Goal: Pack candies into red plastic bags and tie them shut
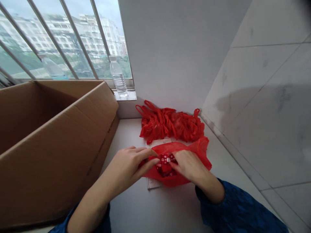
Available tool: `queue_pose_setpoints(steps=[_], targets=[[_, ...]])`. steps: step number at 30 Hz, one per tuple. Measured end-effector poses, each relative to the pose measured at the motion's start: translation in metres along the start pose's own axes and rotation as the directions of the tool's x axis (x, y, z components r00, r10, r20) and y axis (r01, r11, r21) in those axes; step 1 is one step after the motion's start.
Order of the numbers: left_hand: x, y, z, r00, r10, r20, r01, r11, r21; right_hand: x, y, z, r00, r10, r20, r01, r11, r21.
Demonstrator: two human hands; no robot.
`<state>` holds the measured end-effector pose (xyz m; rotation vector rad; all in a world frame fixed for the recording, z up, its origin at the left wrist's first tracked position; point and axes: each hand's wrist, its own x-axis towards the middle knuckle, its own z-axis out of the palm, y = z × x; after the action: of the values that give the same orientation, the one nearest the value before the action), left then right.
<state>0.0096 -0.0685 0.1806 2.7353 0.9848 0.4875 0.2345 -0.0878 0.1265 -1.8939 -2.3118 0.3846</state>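
Observation:
My left hand (131,163) pinches the left edge of a red plastic bag (194,150) that lies on the white counter (155,207). My right hand (188,165) grips the same bag from the right, fingers curled over its mouth. Between the two hands a small red object with white dots (167,159) shows inside the bag. A white card or paper (152,183) lies under the bag, mostly hidden.
A pile of crumpled red plastic bags (170,124) lies behind, against the wall. A large open cardboard box (55,145) stands at the left. A clear water bottle (118,77) stands on the window sill. A tiled wall (262,106) bounds the right.

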Motion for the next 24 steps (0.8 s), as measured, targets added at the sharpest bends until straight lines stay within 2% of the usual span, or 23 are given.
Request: queue_pose_setpoints(steps=[2,5,8,12,15,19,24], targets=[[0.000,-0.005,0.004,1.000,-0.022,-0.020,0.024,0.996,0.091,-0.005,0.005,-0.007,0.998,-0.039,-0.048,0.042,0.998,0.055],[0.001,-0.009,0.009,0.997,-0.061,-0.045,0.068,0.982,0.178,-0.013,0.008,-0.019,0.983,-0.157,-0.101,0.179,0.941,0.286],[0.003,-0.009,0.009,0.995,-0.098,-0.015,0.099,0.984,0.149,-0.019,0.007,-0.027,0.969,-0.204,-0.139,0.245,0.861,0.445],[0.006,-0.003,0.008,0.998,-0.041,0.041,0.040,0.999,0.036,-0.019,0.006,-0.027,0.959,-0.206,-0.194,0.273,0.852,0.446],[0.006,-0.002,0.010,0.998,0.047,-0.029,-0.046,0.997,0.056,-0.018,0.005,-0.025,0.942,-0.236,-0.239,0.322,0.838,0.441],[0.007,-0.002,0.011,0.978,0.161,-0.135,-0.146,0.982,0.116,-0.020,0.002,-0.027,0.937,-0.238,-0.254,0.330,0.841,0.428],[0.006,-0.001,0.009,0.960,0.223,-0.167,-0.209,0.973,0.101,-0.021,0.001,-0.029,0.925,-0.272,-0.266,0.367,0.823,0.433]])
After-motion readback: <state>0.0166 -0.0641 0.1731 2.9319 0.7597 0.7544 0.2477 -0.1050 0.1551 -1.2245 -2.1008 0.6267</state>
